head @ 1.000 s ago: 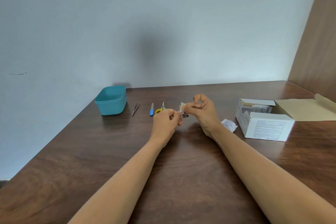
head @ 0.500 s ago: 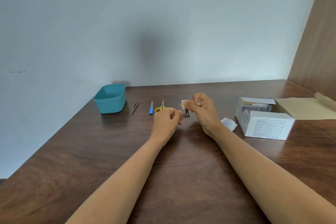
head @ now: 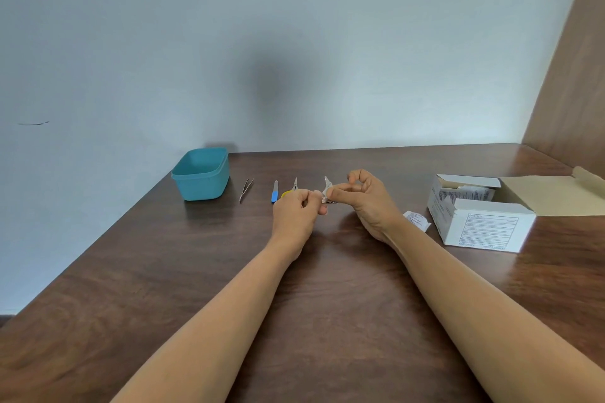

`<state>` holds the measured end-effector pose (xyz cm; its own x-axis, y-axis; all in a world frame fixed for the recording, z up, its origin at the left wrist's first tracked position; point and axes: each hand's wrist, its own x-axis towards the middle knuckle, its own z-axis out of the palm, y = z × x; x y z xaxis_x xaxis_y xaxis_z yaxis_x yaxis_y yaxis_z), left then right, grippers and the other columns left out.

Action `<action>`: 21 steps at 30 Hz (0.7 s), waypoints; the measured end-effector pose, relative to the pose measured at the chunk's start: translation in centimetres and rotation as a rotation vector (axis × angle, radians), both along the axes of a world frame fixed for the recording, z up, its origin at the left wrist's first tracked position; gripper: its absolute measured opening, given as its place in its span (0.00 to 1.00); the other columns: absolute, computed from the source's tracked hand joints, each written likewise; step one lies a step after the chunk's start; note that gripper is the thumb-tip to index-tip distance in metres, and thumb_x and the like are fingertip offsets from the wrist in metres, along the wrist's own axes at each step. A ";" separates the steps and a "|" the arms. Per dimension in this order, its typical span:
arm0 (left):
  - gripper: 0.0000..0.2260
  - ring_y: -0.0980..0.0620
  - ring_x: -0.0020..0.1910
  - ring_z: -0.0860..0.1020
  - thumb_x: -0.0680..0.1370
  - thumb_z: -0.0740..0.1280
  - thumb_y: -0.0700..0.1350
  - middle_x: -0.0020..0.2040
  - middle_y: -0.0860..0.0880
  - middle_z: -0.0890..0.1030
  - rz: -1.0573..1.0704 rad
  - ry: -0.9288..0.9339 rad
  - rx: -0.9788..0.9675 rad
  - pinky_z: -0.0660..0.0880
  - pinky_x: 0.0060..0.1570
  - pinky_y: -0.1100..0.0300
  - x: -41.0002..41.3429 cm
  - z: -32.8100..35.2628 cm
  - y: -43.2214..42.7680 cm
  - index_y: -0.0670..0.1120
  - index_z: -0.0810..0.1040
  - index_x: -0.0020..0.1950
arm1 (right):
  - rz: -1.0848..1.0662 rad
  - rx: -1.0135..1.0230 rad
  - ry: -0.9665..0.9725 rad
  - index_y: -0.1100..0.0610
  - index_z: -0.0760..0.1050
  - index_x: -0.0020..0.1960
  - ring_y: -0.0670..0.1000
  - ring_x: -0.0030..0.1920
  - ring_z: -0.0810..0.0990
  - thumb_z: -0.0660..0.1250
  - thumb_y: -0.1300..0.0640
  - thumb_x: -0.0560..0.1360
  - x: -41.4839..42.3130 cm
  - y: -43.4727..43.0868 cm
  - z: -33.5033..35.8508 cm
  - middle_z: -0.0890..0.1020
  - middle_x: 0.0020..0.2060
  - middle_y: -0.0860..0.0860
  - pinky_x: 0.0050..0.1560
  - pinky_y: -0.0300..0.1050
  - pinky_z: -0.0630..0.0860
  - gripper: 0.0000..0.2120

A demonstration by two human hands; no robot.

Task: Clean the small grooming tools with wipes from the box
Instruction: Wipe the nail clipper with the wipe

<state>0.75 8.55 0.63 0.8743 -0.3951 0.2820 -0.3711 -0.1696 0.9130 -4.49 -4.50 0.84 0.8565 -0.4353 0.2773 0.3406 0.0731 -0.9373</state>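
My left hand (head: 299,206) grips a small metal nail clipper (head: 330,201) just above the table's middle. My right hand (head: 366,199) pinches a white wipe (head: 327,186) against the clipper's end. On the table behind my hands lie tweezers (head: 246,188), a nail file with a blue handle (head: 275,191) and small scissors with yellow handles (head: 293,189), partly hidden by my left hand. The open white box of wipes (head: 481,222) stands to the right.
A teal plastic tub (head: 200,178) sits at the table's back left corner. A torn wipe wrapper (head: 416,220) lies between my right wrist and the box. The box's flap (head: 553,195) is folded back toward the wooden side panel (head: 569,82).
My right hand has shifted the wipe slightly along the clipper. My left hand keeps its grip in about the same place.
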 end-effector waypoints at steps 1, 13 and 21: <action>0.16 0.53 0.36 0.72 0.79 0.63 0.45 0.36 0.45 0.82 0.000 -0.003 0.002 0.66 0.33 0.72 0.0 0.0 0.0 0.45 0.78 0.31 | 0.005 -0.001 0.004 0.55 0.62 0.44 0.50 0.35 0.82 0.70 0.74 0.68 0.0 0.0 0.0 0.85 0.33 0.53 0.50 0.37 0.74 0.21; 0.14 0.65 0.34 0.76 0.80 0.63 0.46 0.33 0.54 0.82 -0.099 -0.126 0.085 0.68 0.38 0.74 0.1 -0.3 -0.2 0.45 0.82 0.37 | -0.213 -0.002 -0.118 0.55 0.58 0.42 0.50 0.27 0.77 0.69 0.76 0.66 0.0 0.5 -0.1 0.80 0.24 0.50 0.42 0.38 0.77 0.24; 0.14 0.61 0.32 0.74 0.79 0.64 0.47 0.29 0.55 0.81 -0.122 -0.079 0.033 0.73 0.42 0.59 0.4 -0.6 -0.2 0.49 0.81 0.35 | -0.329 -0.070 -0.193 0.54 0.57 0.38 0.47 0.26 0.71 0.70 0.74 0.68 0.3 1.0 -0.1 0.74 0.21 0.44 0.45 0.47 0.76 0.24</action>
<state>1.15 8.31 0.02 0.7948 -0.5071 0.3335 -0.4616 -0.1481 0.8747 -4.20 -3.52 0.72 0.6037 -0.6523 0.4583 0.5055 -0.1313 -0.8528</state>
